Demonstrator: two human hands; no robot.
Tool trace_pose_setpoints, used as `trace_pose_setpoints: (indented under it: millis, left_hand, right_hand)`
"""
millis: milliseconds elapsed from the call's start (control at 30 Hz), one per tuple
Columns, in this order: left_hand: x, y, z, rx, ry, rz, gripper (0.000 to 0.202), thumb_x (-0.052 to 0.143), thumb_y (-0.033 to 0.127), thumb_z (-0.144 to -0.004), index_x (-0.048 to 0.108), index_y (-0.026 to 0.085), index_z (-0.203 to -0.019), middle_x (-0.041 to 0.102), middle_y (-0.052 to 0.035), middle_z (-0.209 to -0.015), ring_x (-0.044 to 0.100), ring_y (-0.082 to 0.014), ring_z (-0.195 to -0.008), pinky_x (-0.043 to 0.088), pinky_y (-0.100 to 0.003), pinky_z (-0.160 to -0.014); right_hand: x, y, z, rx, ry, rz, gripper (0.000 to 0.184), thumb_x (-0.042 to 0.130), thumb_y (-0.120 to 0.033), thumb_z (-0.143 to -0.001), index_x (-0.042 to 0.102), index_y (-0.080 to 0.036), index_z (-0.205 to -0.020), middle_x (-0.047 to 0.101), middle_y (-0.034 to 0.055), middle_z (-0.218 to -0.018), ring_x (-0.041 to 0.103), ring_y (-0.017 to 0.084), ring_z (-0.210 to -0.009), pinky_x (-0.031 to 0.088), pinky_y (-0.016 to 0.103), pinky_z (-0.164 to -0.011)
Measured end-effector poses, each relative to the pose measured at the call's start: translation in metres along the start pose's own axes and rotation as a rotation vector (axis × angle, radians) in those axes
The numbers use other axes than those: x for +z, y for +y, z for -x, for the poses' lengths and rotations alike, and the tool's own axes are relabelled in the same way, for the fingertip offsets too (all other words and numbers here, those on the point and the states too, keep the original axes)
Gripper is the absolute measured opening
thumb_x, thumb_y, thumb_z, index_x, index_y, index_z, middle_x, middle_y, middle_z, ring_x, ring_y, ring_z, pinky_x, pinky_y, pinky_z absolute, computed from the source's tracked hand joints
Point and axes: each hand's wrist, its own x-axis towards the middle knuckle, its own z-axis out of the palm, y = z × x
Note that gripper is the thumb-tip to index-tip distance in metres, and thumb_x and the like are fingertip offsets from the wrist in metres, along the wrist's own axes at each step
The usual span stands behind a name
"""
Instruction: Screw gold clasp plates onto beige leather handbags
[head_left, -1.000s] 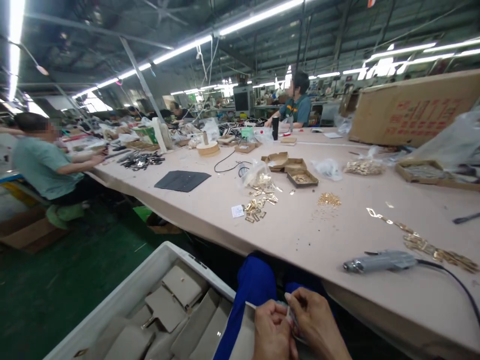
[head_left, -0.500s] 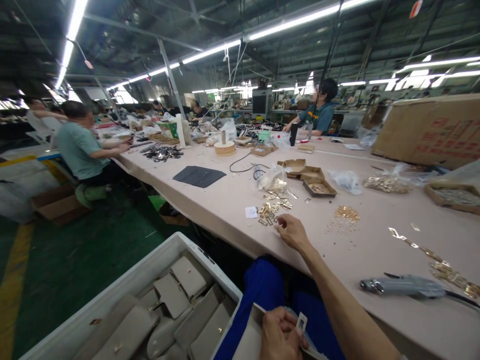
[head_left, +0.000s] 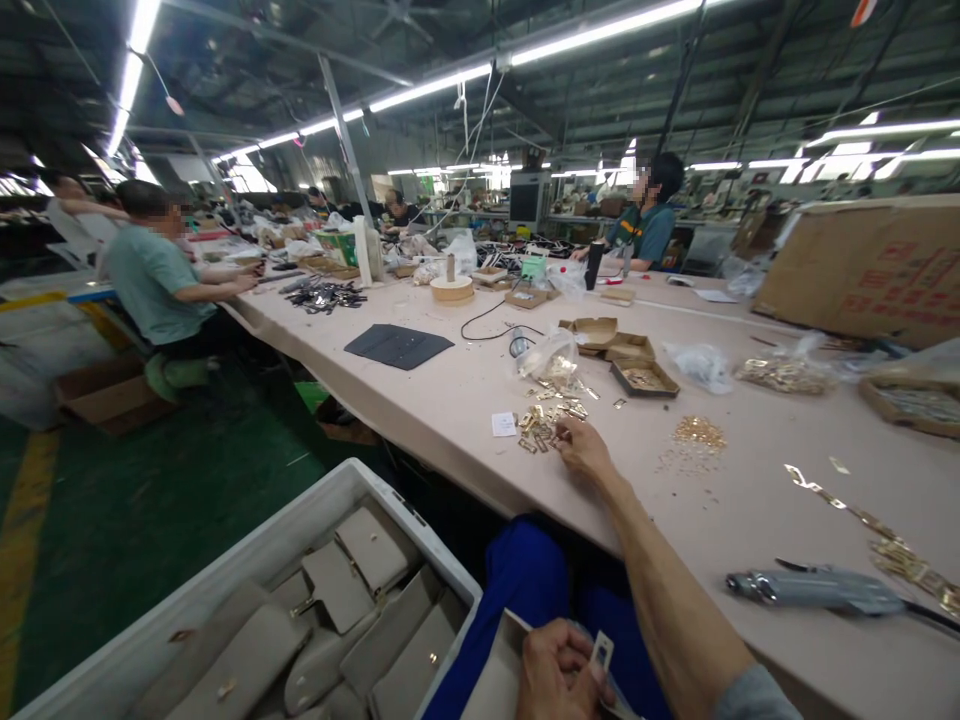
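My left hand (head_left: 553, 668) is low in the view over my lap, its fingers closed on a beige bag piece (head_left: 491, 672). A small rectangular metal plate with a slot (head_left: 601, 650) sticks up beside its fingertips. On the table, my right hand (head_left: 585, 455) touches the near right edge of a pile of gold metal fittings (head_left: 541, 422). Its fingers are drawn together, and what lies between the tips is hidden. Behind that pile, a clear plastic bag (head_left: 553, 358) spills more gold fittings.
A white crate (head_left: 405, 510) of beige bags stands at my left. On the table (head_left: 420, 420) lie a grey power screwdriver (head_left: 817, 588), tiny gold parts (head_left: 699, 432), small cardboard trays (head_left: 643, 378) and a dark sheet (head_left: 397, 346). A large carton (head_left: 862, 265) stands right; co-workers sit beyond.
My right hand has moved slightly forward into the edge of the gold fittings, and its fingers have drawn in. The left hand keeps its hold. The view has shifted a little.
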Motion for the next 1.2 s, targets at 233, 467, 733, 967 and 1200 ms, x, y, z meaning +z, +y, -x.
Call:
trace_pose_setpoints:
  millis: [233, 467, 733, 967, 1200]
  left_hand:
    - [0.014, 0.009, 0.012, 0.171, 0.001, -0.135, 0.048, 0.075, 0.074, -0.071, 0.059, 0.031, -0.086, 0.071, -0.0078, -0.064, 0.053, -0.02, -0.035, 0.038, -0.035, -0.038]
    - [0.018, 0.013, 0.012, 0.172, -0.044, -0.096, 0.059, 0.075, 0.077, -0.071, 0.057, 0.023, -0.087, 0.073, -0.0075, -0.067, 0.048, -0.0127, -0.028, 0.03, -0.025, -0.031]
    - [0.021, 0.032, 0.022, 0.186, -0.049, -0.123, 0.047, 0.072, 0.059, -0.084, 0.061, 0.013, -0.09, 0.077, -0.0116, -0.074, 0.058, -0.0119, -0.034, 0.033, -0.02, -0.033]
    - [0.019, 0.046, 0.025, 0.187, -0.074, -0.11, 0.034, 0.073, 0.043, -0.087, 0.07, 0.01, -0.094, 0.078, -0.0102, -0.078, 0.062, -0.0114, -0.04, 0.045, -0.019, -0.039]
    - [0.022, 0.042, 0.021, 0.179, -0.147, -0.135, 0.037, 0.067, 0.045, -0.092, 0.077, 0.009, -0.096, 0.075, -0.0084, -0.069, 0.064, -0.0127, -0.043, 0.052, -0.02, -0.043]
  right_hand:
    - [-0.014, 0.011, -0.012, -0.089, -0.229, 0.004, 0.017, 0.066, -0.01, -0.076, 0.073, -0.02, -0.087, 0.071, 0.0032, -0.089, 0.059, 0.017, -0.082, 0.039, 0.025, -0.072]
    - [-0.012, -0.002, -0.012, -0.031, -0.217, -0.032, 0.005, 0.069, -0.016, -0.07, 0.065, -0.018, -0.071, 0.064, 0.0004, -0.072, 0.051, 0.013, -0.068, 0.033, 0.025, -0.063]
    - [-0.045, -0.039, 0.054, 0.002, -0.018, -0.473, 0.045, 0.063, -0.03, -0.081, 0.066, -0.016, -0.124, 0.058, -0.003, -0.075, 0.054, 0.014, -0.069, 0.043, 0.026, -0.065]
    - [-0.083, -0.052, 0.199, 0.271, 0.129, -0.921, 0.029, 0.079, -0.035, -0.082, 0.074, -0.021, -0.106, 0.062, -0.0007, -0.077, 0.052, 0.012, -0.063, 0.043, 0.025, -0.056]
    - [-0.052, -0.038, 0.282, 0.564, 0.241, -0.857, 0.032, 0.082, -0.044, -0.081, 0.075, -0.017, -0.096, 0.066, 0.0023, -0.069, 0.055, 0.013, -0.055, 0.046, 0.025, -0.05]
